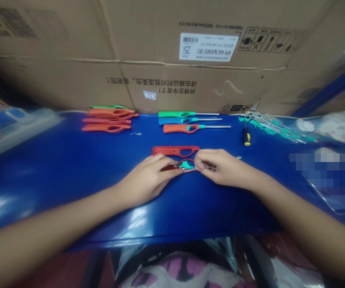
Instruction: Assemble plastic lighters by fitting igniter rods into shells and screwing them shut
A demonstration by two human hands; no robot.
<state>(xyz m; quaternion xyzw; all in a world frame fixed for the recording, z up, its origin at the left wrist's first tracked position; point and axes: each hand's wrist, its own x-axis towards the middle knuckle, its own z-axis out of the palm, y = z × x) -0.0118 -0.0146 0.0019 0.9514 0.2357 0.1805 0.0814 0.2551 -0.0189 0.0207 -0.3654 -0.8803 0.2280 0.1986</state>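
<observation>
Both hands work on one red lighter half-shell [187, 171] with a teal trigger piece [186, 165] inside it, low over the blue table. My left hand [151, 176] grips the shell's handle end between thumb and fingers. At the other end, my right hand [217, 166] is closed in a pinch; a metal tube end [238, 157] shows past it, and most of what lies under its fingers is hidden. Just behind them lies a second red half-shell [172, 151], its hollow inside facing up.
Three assembled lighters [187, 128] lie behind, with several coloured shells [106, 127] to their left. At right are a screwdriver [246, 137] and a pile of metal tubes with teal parts [280, 127]. A cardboard wall [148, 40] closes the back of the blue table [70, 172].
</observation>
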